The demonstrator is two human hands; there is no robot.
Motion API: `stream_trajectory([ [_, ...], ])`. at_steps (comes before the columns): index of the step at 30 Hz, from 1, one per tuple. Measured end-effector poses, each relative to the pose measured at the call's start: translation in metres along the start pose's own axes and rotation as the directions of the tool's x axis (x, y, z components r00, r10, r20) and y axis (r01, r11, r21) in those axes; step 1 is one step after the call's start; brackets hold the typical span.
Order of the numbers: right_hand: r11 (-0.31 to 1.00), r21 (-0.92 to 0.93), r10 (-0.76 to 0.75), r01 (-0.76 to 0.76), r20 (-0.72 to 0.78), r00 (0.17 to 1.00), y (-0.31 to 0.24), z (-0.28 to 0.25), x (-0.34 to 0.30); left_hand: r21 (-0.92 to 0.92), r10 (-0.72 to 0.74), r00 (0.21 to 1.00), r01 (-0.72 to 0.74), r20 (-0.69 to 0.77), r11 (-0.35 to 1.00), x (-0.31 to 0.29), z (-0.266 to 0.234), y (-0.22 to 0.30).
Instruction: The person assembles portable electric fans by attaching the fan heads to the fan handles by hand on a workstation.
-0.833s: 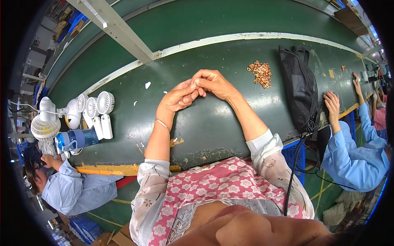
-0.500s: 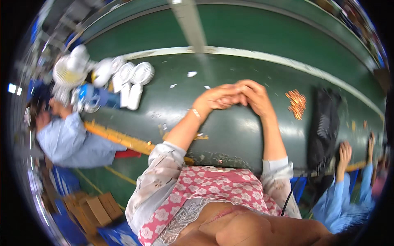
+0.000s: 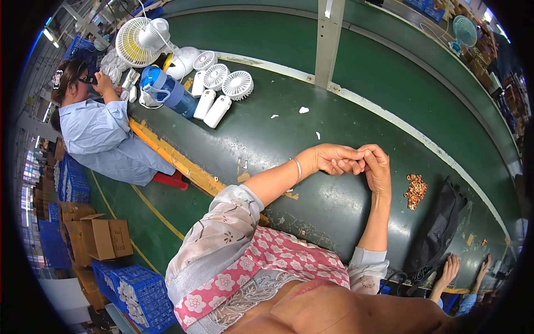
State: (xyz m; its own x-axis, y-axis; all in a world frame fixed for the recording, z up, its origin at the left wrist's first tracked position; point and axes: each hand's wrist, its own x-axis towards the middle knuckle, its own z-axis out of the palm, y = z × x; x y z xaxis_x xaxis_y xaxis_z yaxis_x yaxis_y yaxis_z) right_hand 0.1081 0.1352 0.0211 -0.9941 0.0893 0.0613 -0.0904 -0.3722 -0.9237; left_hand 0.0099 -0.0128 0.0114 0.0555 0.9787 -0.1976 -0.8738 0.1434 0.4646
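Observation:
Over the green worktop (image 3: pixel 261 139), my left hand (image 3: pixel 337 159) and my right hand (image 3: pixel 379 170) meet at the fingertips. The left fingers curl in a pinch against the right thumb and index finger. Whatever lies between them, if anything, is too small or hidden to make out. To the right of my right hand is a small heap of copper-coloured metal pieces (image 3: pixel 415 192). A few white scraps (image 3: pixel 303 110) lie beyond my hands.
At the left stand several white handheld fans (image 3: pixel 238 85), a blue bottle (image 3: pixel 167 89) and a larger fan (image 3: pixel 133 42). A black mesh bag (image 3: pixel 436 228) lies at the right. Co-workers sit on both sides: one person (image 3: pixel 100 128) left, a hand (image 3: pixel 449 270) right.
The whole view has turned, so the fans and the left co-worker show more fully. My hands stay together at the fingertips, now lower and farther right in the picture.

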Motion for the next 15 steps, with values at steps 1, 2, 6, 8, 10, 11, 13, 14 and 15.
stream_trajectory([
  [1,1.0,0.006,0.004,-0.004,0.002,1.0,0.001,-0.001,0.0,0.037,0.02,1.0,-0.019,-0.015,0.999,-0.001,0.002,0.0],
  [2,1.0,0.003,0.001,-0.001,0.002,1.0,0.001,0.0,0.001,0.04,0.02,1.0,-0.02,-0.013,0.999,0.0,0.0,0.0],
  [6,1.0,0.024,-0.005,0.005,0.0,1.0,0.002,0.005,0.001,0.104,0.034,0.999,-0.03,-0.03,0.994,-0.001,-0.004,0.0],
  [8,1.0,0.021,-0.009,0.009,-0.005,1.0,0.002,0.006,0.0,0.129,0.039,0.999,-0.035,-0.028,0.991,-0.002,0.0,-0.001],
  [10,0.999,0.024,0.046,-0.045,-0.019,0.999,0.005,0.005,-0.001,0.258,0.076,0.994,-0.053,-0.077,0.965,-0.002,0.006,-0.002],
  [11,0.999,0.027,0.046,-0.046,-0.02,0.999,0.007,0.004,0.0,0.257,0.073,0.994,-0.051,-0.08,0.965,-0.001,0.006,-0.001],
  [13,0.997,0.053,0.066,-0.061,-0.091,0.994,0.011,0.004,0.003,0.242,0.102,0.987,-0.069,-0.128,0.968,0.001,0.003,0.0],
  [14,0.997,0.05,0.062,-0.058,-0.089,0.994,0.012,0.005,0.004,0.246,0.104,0.987,-0.071,-0.126,0.967,0.002,0.002,0.0],
  [15,0.993,0.112,0.044,-0.029,-0.133,0.99,0.014,0.007,0.005,0.233,0.16,0.972,-0.117,-0.175,0.965,0.004,0.0,0.001],
])
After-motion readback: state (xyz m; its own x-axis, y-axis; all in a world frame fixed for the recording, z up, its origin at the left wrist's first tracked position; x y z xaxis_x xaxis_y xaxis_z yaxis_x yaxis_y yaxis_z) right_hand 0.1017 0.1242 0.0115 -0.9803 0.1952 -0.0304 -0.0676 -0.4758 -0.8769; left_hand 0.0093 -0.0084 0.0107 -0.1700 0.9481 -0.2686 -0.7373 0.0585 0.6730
